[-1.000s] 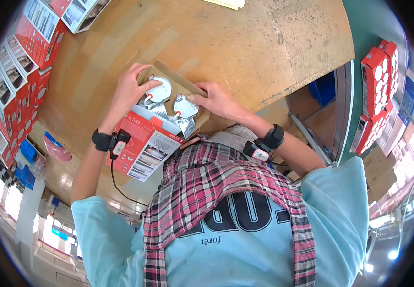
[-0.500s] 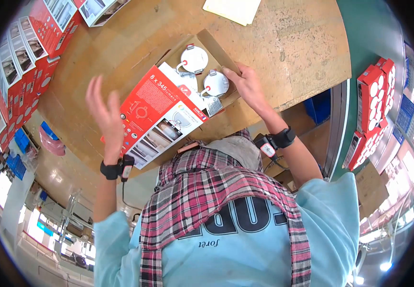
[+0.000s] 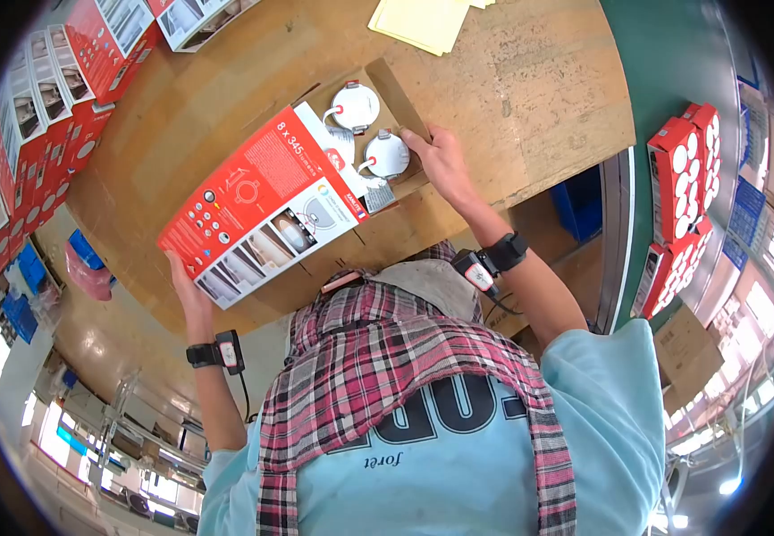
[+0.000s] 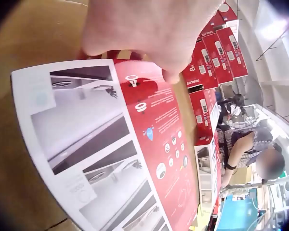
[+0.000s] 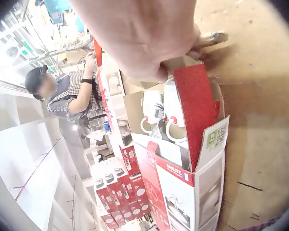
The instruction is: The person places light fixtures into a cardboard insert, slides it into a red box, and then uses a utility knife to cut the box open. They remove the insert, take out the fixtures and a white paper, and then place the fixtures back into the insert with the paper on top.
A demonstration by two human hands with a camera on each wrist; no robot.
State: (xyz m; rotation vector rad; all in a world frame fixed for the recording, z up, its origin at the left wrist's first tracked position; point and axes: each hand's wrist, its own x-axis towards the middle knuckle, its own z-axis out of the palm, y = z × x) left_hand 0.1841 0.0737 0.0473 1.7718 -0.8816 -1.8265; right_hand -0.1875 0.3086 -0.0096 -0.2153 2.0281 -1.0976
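A red and white carton [image 3: 257, 192] lies slanted on the table, its mouth at the upper right. Inside the mouth sit two round white lamps, one [image 3: 356, 108] above the other [image 3: 386, 154], with white cables and silvery labels. My left hand [image 3: 192, 299] grips the carton's far lower-left end; in the left wrist view that hand [image 4: 144, 31] has its thumb on the red face. At the mouth, my right hand [image 3: 448, 170] pinches a brown cardboard flap [image 3: 396, 94]; the right wrist view shows this hand [image 5: 139, 33] over the flaps.
Red cartons [image 3: 43, 134] are stacked along the table's left side, with others [image 3: 686, 179] on the right beyond the table edge. Yellow sheets [image 3: 418, 22] lie at the back. Another person [image 4: 248, 149] stands across the way.
My left hand left the carton's mouth, swung out to the left and now holds the opposite end. The carton has slid away from my body, and my right hand stays at its mouth.
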